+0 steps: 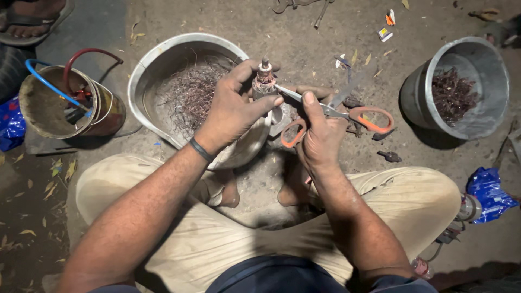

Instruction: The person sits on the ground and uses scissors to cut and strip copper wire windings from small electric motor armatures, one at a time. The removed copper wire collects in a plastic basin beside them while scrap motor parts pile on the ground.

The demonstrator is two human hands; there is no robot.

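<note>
Left hand [234,111]: closed around a small motor armature [264,81], thumb and fingers wrapped on its body; it is held upright over the near rim of the large metal basin [142,70].
Right hand [320,135]: closed on the orange-handled scissors [325,111], fingers through and around the loops; the blades look nearly shut, tips touching the side of the armature.
Motor armature: shaft end up, reddish copper winding showing near the top — some wire is still on it, as far as the view tells.
Large metal basin: holds a loose tangle of fine stripped wire, so a fair amount of stripping looks done.
Grey bucket [477,59]: to the right, well apart from the hands, with a dark reddish heap of wire scraps inside.
Rusty tin can [106,111]: to the left, just beside the basin, with blue and red hoses or cables looping out of it.
Ground [304,32]: bare dirt with small metal bits, dry leaves and blue plastic wrappers [491,192].
Progress, judged: midway — wire gathered in two vessels, the piece in hand only partly stripped.
Seated legs [412,201]: crossed, in beige trousers, below the hands.
Sandalled foot [32,19]: another person's, at the top left corner.
</note>
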